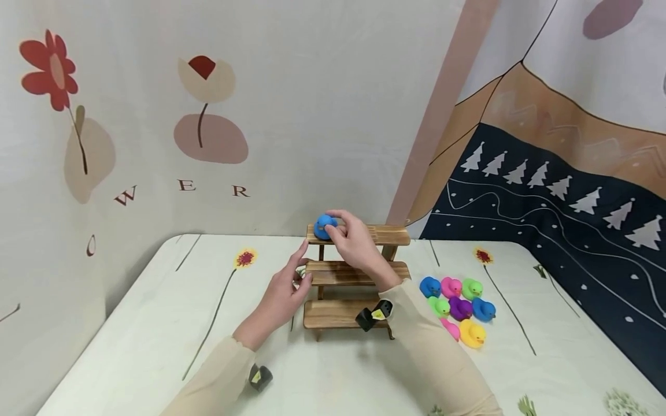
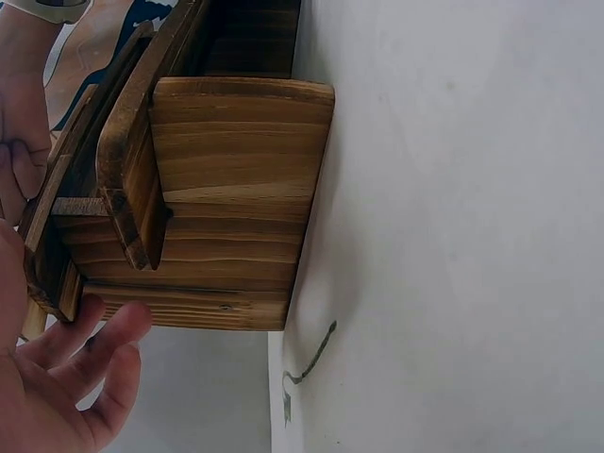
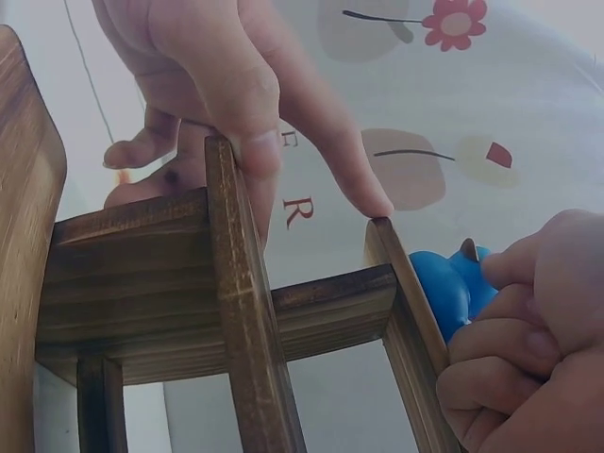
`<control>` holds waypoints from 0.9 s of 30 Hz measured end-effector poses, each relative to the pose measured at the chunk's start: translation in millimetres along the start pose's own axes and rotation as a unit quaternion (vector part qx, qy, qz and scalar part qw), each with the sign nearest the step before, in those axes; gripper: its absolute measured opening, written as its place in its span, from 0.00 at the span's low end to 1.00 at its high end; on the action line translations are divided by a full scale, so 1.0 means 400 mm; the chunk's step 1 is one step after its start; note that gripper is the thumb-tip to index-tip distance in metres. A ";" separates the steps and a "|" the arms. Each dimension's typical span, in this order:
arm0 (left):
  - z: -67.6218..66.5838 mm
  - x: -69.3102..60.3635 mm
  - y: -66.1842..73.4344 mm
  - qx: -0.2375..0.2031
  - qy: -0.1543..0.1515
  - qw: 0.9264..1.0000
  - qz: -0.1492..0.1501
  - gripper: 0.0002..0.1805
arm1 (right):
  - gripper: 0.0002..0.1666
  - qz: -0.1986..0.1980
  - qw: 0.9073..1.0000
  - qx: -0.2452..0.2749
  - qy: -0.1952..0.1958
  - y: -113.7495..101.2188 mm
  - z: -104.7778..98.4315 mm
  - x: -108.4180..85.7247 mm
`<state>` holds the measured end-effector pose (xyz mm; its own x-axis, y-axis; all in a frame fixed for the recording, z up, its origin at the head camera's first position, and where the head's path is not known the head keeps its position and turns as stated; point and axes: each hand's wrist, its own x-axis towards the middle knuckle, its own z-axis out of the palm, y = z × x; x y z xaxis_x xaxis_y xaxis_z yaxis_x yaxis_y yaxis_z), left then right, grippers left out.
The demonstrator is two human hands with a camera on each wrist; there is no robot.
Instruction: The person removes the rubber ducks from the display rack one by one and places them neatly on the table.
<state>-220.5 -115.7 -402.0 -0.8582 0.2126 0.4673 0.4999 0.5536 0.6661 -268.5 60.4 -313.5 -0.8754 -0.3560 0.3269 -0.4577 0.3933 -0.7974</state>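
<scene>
A three-tier wooden shelf (image 1: 333,312) stands on the table. On the left end of its top tier is a blue rubber duck (image 1: 321,229), which my right hand (image 1: 359,242) pinches between thumb and fingers. The same duck (image 3: 444,288) shows beside the top board in the right wrist view, partly hidden by that hand. My left hand (image 1: 281,294) is at the shelf's left side. In the right wrist view, its index fingertip touches the top tier's edge and its thumb lies against the middle tier; the other fingers are loosely bent.
Several rubber ducks in blue, pink, green, purple and yellow (image 1: 472,334) sit grouped on the table to the right of the shelf, beside my right forearm. A printed cloth wall (image 1: 312,115) rises close behind the shelf. The pale tablecloth (image 1: 156,323) has printed flowers.
</scene>
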 end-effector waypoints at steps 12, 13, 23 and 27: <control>-0.002 -0.001 0.002 0.003 -0.003 1.000 -0.004 0.39 | 0.19 -0.001 1.000 -0.029 0.001 -0.012 -0.001 -0.008; -0.002 -0.001 0.001 0.004 -0.004 1.000 -0.006 0.39 | 0.19 0.001 1.000 -0.031 0.000 -0.014 -0.002 -0.010; -0.001 0.000 0.001 0.005 -0.008 1.000 -0.012 0.39 | 0.19 -0.009 0.999 -0.037 -0.013 -0.014 -0.013 -0.020; -0.002 -0.001 -0.001 0.005 -0.004 1.000 -0.006 0.39 | 0.18 -0.013 0.999 -0.035 -0.016 -0.012 -0.019 -0.025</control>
<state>-220.3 -116.6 -402.2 -0.8650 0.2121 0.4547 0.4884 0.5639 0.6660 -258.6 68.4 -309.1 -0.8585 -0.3927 0.3297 -0.4906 0.4423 -0.7508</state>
